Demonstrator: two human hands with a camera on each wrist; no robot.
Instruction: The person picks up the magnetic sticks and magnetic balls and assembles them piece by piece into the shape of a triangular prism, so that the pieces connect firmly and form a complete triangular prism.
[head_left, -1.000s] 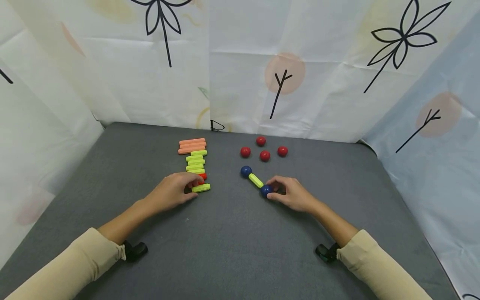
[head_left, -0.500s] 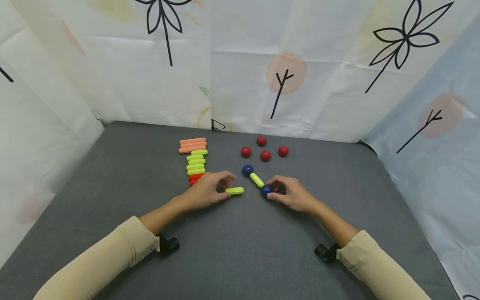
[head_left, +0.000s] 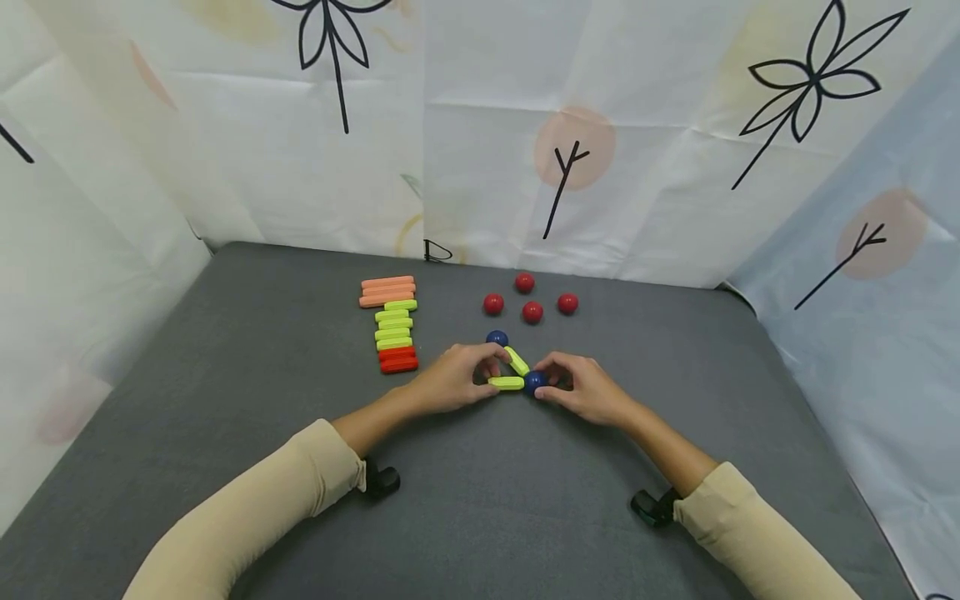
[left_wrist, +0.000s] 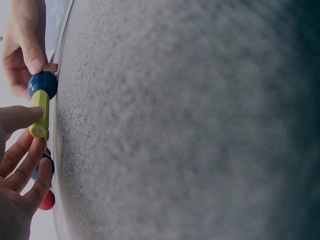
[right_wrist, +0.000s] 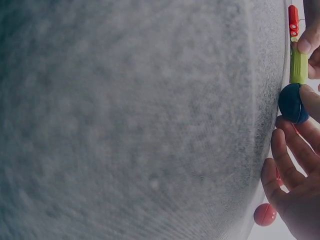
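My left hand pinches a short yellow-green stick between thumb and fingers. The stick's right end meets a dark blue ball, which my right hand grips from the right. From that ball a second yellow-green stick slants away up-left to another blue ball, partly behind the left fingers. In the left wrist view the held stick lines up end-on with the blue ball. The right wrist view shows the thumb on the ball.
Several red balls lie behind the hands. To the left, a column of sticks runs away from me: red ones nearest, then yellow-green, then orange. A patterned cloth stands behind the grey table.
My left hand has carried the yellow-green stick from the column rightward until its end reached the blue ball. The right hand has kept its hold on that ball.
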